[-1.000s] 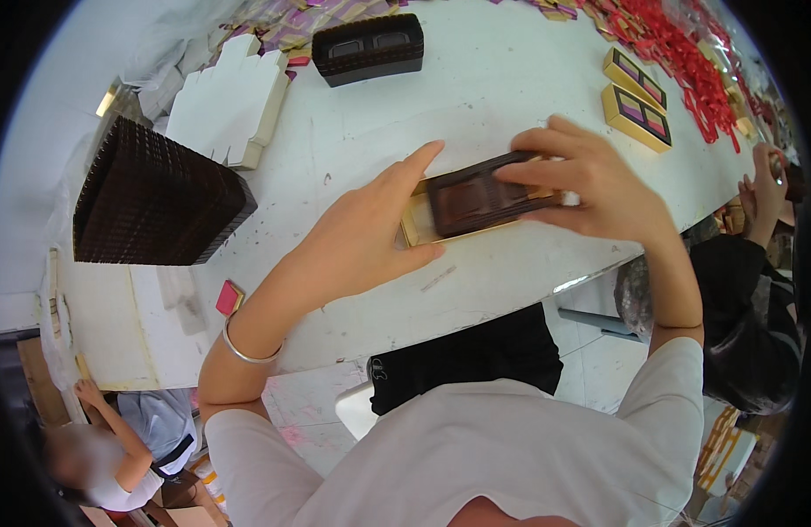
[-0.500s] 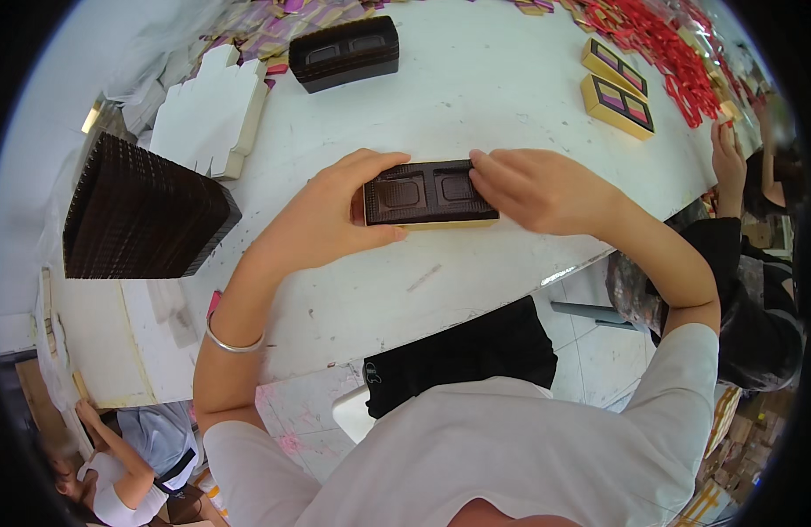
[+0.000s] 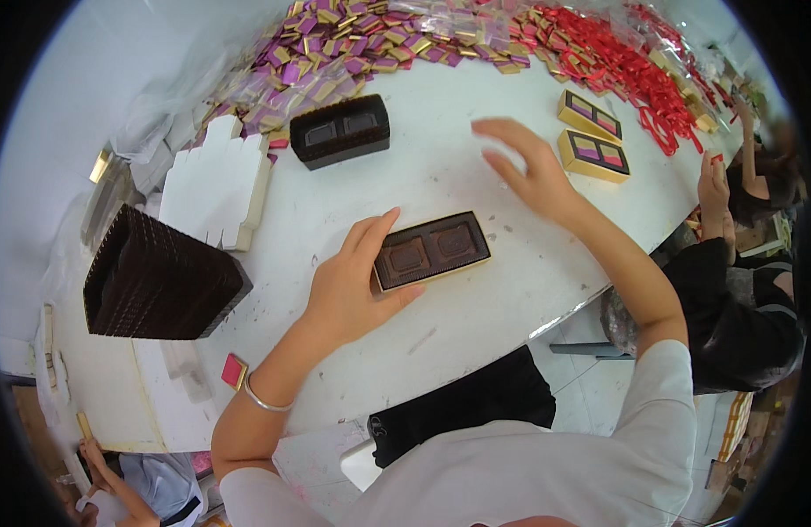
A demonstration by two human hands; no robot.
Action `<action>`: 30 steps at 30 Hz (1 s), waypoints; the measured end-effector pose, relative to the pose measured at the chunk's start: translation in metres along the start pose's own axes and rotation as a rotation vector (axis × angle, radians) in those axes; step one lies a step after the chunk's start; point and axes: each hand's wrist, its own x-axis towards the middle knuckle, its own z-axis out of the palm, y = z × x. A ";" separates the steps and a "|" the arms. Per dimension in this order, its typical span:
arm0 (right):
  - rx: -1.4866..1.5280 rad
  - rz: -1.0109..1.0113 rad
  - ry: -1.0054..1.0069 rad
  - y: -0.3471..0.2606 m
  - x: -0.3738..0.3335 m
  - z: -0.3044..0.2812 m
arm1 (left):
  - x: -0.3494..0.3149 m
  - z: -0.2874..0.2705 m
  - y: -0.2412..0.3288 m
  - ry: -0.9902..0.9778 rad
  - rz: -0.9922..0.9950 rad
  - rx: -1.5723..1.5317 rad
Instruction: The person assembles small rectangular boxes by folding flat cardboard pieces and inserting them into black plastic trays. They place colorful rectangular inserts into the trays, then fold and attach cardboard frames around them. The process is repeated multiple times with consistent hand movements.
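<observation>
My left hand [image 3: 346, 285] grips the left end of a small gold box [image 3: 445, 277], thumb on the near side and fingers on the far side. Inside the box sits a dark brown plastic tray [image 3: 430, 249] with two square hollows, both bare. Raised over the table beyond the box, my right hand [image 3: 539, 180] holds nothing, its fingers apart and slightly blurred. Close to that hand, on the right, stand two gold boxes, a nearer one [image 3: 594, 170] and a farther one [image 3: 588, 117], each with purple and pink-red squares in its tray.
A tall stack of dark trays [image 3: 164, 281] leans at the left; a shorter stack [image 3: 340, 145] stands farther back. White cardboard pieces [image 3: 214, 189] lie between. Purple-and-gold squares [image 3: 362, 39] and red ribbons [image 3: 665, 123] heap along the far side. Co-workers sit at both sides.
My right hand has let go of the tray and moved up and away from the box. The view has tilted, showing more of the far heap. My left hand stays on the box.
</observation>
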 end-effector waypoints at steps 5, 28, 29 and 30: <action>-0.118 0.004 0.165 0.079 0.088 0.050 | -0.003 0.007 -0.014 0.113 0.151 0.171; 0.425 0.317 0.170 0.074 0.150 0.060 | 0.001 0.008 -0.021 0.126 0.120 0.070; 0.533 0.264 0.069 0.044 0.132 0.047 | -0.001 0.009 -0.021 0.136 0.117 0.063; 0.644 0.207 -0.023 0.014 0.114 0.035 | -0.002 0.008 -0.020 0.134 0.100 0.048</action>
